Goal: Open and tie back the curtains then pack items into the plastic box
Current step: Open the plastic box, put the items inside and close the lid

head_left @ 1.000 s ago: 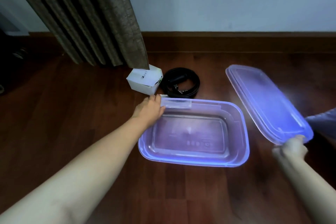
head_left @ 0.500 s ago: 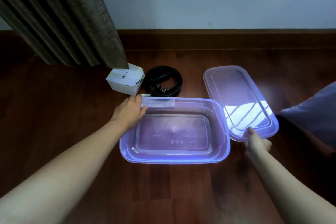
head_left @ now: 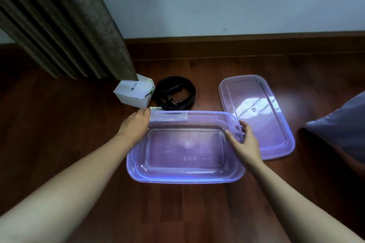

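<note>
A clear purple plastic box (head_left: 183, 178) sits open on the wooden floor with nothing inside it. My left hand (head_left: 134, 126) grips its far left corner. My right hand (head_left: 244, 140) holds the box's right rim, thumb inside and fingers over the outside. The box's lid (head_left: 256, 112) lies flat on the floor just to the right. Behind the box lie a small white carton (head_left: 134, 92) and a coiled black belt (head_left: 176, 93). A brown curtain (head_left: 65, 21) hangs at the upper left, its hem just above the carton.
A wall with a dark wooden skirting board (head_left: 237, 45) runs behind the items. A grey-blue cushion or cloth (head_left: 341, 124) lies at the right edge. Bare wooden floor (head_left: 59, 124) stretches to the left and in front of the box.
My right hand set the lid flat on the floor, let go of it and moved left onto the box's right rim. My left hand kept its hold on the far left corner.
</note>
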